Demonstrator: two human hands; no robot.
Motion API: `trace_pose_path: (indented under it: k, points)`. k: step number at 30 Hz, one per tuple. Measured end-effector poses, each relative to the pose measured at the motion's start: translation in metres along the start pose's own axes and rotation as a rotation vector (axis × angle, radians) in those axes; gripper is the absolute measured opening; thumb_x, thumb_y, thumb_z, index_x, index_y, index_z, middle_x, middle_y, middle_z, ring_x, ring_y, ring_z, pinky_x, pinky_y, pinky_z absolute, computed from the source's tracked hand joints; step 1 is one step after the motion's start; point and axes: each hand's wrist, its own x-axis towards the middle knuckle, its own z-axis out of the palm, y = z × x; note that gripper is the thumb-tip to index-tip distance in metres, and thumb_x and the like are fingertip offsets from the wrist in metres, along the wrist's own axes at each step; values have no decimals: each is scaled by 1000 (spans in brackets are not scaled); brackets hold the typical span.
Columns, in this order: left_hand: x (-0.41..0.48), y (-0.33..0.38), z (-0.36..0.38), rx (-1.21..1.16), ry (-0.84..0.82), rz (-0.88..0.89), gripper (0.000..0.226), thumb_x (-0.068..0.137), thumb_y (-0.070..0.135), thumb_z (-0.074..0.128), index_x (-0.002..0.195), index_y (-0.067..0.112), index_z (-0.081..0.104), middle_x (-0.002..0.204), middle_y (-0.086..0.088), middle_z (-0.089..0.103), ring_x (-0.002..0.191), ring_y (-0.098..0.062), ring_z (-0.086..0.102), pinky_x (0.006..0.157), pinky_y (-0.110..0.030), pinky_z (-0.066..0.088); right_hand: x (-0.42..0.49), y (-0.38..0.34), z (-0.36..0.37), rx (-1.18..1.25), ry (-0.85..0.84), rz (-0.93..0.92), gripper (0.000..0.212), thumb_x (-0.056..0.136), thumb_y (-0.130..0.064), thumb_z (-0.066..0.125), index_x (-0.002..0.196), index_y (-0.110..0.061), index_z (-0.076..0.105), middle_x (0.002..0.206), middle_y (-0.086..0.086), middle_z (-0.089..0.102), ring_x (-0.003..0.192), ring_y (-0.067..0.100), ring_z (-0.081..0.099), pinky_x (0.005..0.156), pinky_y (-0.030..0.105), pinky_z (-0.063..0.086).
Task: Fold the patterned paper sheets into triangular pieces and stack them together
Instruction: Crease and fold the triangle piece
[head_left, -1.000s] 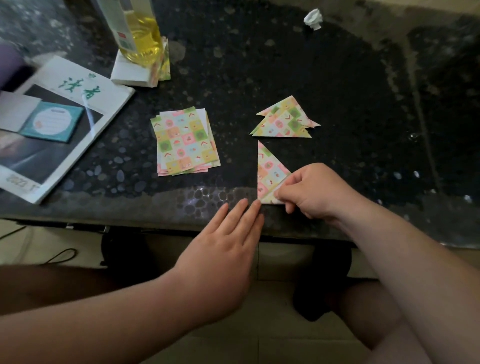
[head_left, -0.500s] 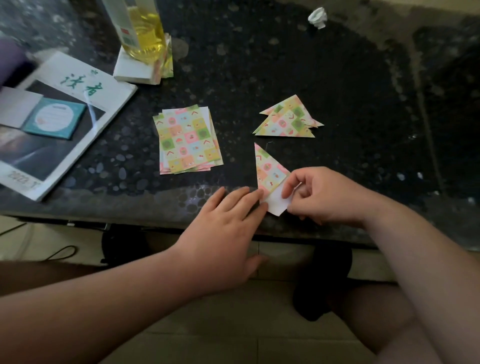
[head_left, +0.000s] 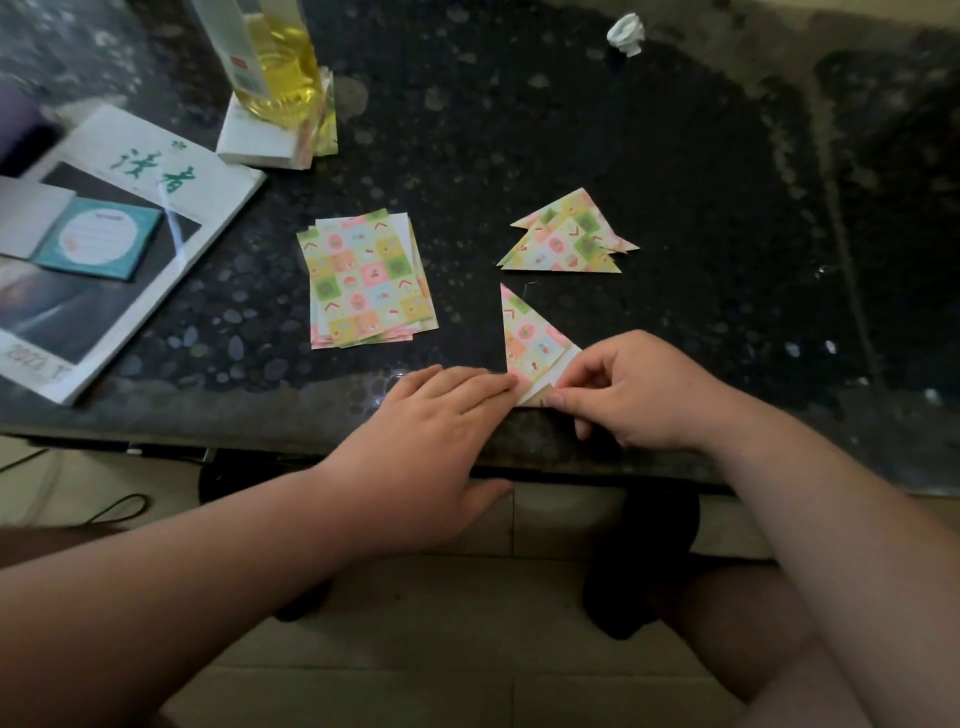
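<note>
A patterned sheet folded into a triangle (head_left: 527, 343) lies at the near edge of the dark stone table (head_left: 519, 130), its tip pointing away. My left hand (head_left: 431, 441) lies flat, fingertips pressing the triangle's lower left corner. My right hand (head_left: 639, 395) pinches the white lower right flap between thumb and forefinger. A stack of flat patterned sheets (head_left: 369, 278) sits to the left. A pile of finished triangles (head_left: 569, 236) lies just beyond the piece.
A magazine (head_left: 119, 249) with a teal card lies at the left edge. A bottle of yellow liquid (head_left: 275, 57) stands on a white pad at the back left. A crumpled white scrap (head_left: 626, 32) sits at the far back.
My right hand lifted the triangle's lower right corner, showing its white underside, and now pinches that flap. My left hand slid forward onto the lower left corner.
</note>
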Motion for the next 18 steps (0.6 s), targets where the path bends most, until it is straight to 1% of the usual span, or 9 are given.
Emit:
trace_pose_path:
  k: [2, 5, 7, 10, 13, 15, 18]
  points:
    - [5, -8, -6, -4, -8, 2, 80, 95, 68, 44, 162, 34, 17, 168, 20, 10, 154, -5, 4, 118, -26, -7, 1, -3, 0, 25, 3, 56, 14, 94, -31, 74, 84, -22, 76, 66, -2, 75, 42, 10, 55, 51, 27, 47]
    - [13, -20, -12, -9, -32, 8, 76, 94, 71, 37, 161, 38, 19, 168, 24, 5, 155, -3, -4, 120, -30, -9, 3, -6, 1, 37, 8, 113, 14, 93, -30, 76, 83, -19, 76, 66, -1, 76, 42, 12, 54, 51, 27, 47]
    - [18, -26, -13, 2, -56, 39, 74, 93, 72, 31, 160, 41, 22, 168, 24, 6, 155, -3, -6, 123, -33, -8, 4, -6, 2, 50, 25, 136, 15, 92, -28, 77, 82, -17, 76, 66, -1, 75, 44, 14, 53, 52, 28, 46]
    - [22, -34, -11, -9, -72, 70, 68, 93, 72, 25, 156, 46, 29, 167, 26, 11, 155, -3, -2, 126, -38, -4, 5, -8, 3, 80, 52, 158, 15, 92, -25, 77, 79, -16, 77, 65, 0, 75, 42, 14, 51, 50, 27, 43]
    - [23, -36, -6, -28, -16, 84, 66, 92, 72, 20, 150, 49, 40, 165, 25, 21, 156, -6, 7, 127, -42, 3, 6, -11, 3, 45, 36, 161, 15, 92, -24, 75, 79, -16, 76, 65, -1, 75, 40, 11, 51, 50, 26, 44]
    - [22, -31, 1, -58, 64, 65, 59, 95, 68, 26, 145, 47, 50, 162, 22, 31, 155, -9, 15, 126, -42, 7, 7, -11, 2, 55, 13, 154, 14, 92, -23, 74, 81, -15, 76, 66, -1, 76, 43, 13, 52, 50, 26, 44]
    - [20, -16, 12, -153, 216, -25, 42, 96, 59, 51, 130, 42, 67, 156, 15, 46, 152, -13, 28, 125, -44, 14, 7, -8, -3, 92, -49, 127, 10, 91, -21, 75, 86, -12, 77, 70, 3, 77, 45, 14, 53, 52, 27, 44]
